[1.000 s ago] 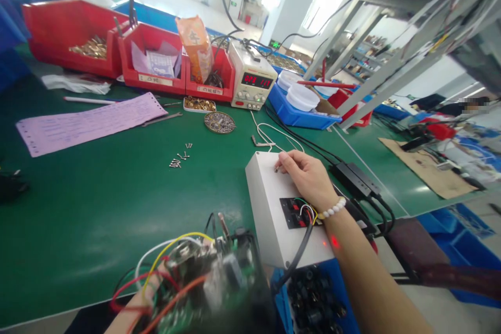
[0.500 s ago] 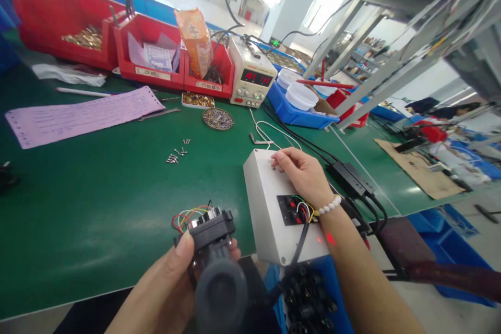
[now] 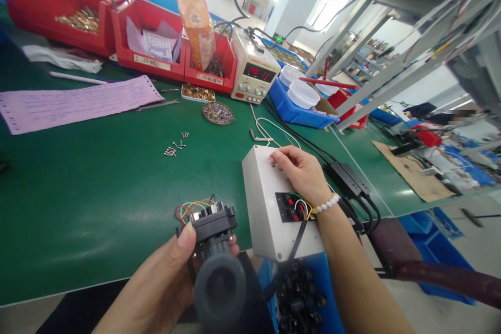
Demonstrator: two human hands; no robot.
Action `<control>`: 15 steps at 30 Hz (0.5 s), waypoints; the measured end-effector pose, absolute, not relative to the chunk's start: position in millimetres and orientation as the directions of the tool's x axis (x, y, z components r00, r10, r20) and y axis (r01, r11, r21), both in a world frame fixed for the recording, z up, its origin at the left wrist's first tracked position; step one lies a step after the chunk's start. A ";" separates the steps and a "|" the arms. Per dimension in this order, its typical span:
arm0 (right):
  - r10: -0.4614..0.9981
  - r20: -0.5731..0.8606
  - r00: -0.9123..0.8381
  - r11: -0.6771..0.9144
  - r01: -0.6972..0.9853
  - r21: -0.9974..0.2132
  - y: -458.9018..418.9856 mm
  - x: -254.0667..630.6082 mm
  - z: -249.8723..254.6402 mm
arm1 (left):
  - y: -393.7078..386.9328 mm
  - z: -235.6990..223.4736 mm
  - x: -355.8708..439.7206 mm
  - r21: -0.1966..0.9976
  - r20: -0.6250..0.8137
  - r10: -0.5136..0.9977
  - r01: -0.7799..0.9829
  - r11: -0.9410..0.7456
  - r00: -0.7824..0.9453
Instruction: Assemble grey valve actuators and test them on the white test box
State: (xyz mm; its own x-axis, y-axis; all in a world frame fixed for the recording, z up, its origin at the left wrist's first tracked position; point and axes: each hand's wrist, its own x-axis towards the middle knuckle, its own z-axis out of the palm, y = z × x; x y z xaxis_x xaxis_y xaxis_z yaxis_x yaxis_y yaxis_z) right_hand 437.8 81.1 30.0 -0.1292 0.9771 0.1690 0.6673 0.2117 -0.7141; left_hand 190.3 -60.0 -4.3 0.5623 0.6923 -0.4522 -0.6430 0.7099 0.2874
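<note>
"Head view: what's the left hand (image 3: 160, 276) holding?"

"A black wired device (image 3: 213, 227), clamped between thumb and fingers at the worktop's (image 3: 97, 182) near edge."

"And the right hand (image 3: 300, 171)?"

"Curled at a metal switch (image 3: 273, 165) near the grey box's (image 3: 262, 203) far edge; I can't tell whether it's pinched."

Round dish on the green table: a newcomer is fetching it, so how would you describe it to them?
On the green table, find the beige power supply with red digits. In front of it, to the left, lies a dish of small metal parts. Unlike the oblong tray of golden parts nearby, it is round and its contents look mostly silvery.
</note>
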 end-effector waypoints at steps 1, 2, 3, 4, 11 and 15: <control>0.977 0.171 -0.128 0.212 0.666 -0.715 81.3 437.8 29.7 | -60.4 -8.0 189.3 0.279 -0.427 0.695 -0.647 0.709 0.578; 0.977 0.173 -0.127 0.213 0.664 -0.716 81.4 437.8 29.4 | -60.8 -11.3 188.2 0.267 -0.409 0.693 -0.649 0.712 0.593; 0.976 0.175 -0.127 0.214 0.663 -0.717 81.6 437.9 29.1 | -61.2 -13.7 187.0 0.250 -0.402 0.686 -0.648 0.720 0.607; 0.976 0.177 -0.126 0.216 0.662 -0.718 81.8 437.9 29.1 | -61.6 -14.9 186.1 0.235 -0.405 0.676 -0.644 0.728 0.616; 0.978 0.167 -0.123 0.206 0.656 -0.726 81.1 437.7 30.2 | -62.2 3.6 190.5 0.467 -0.539 0.726 -0.565 0.680 0.427; 0.981 0.154 -0.118 0.193 0.649 -0.736 81.3 437.9 29.0 | -65.4 10.7 194.1 0.664 -0.611 0.778 -0.441 0.604 0.147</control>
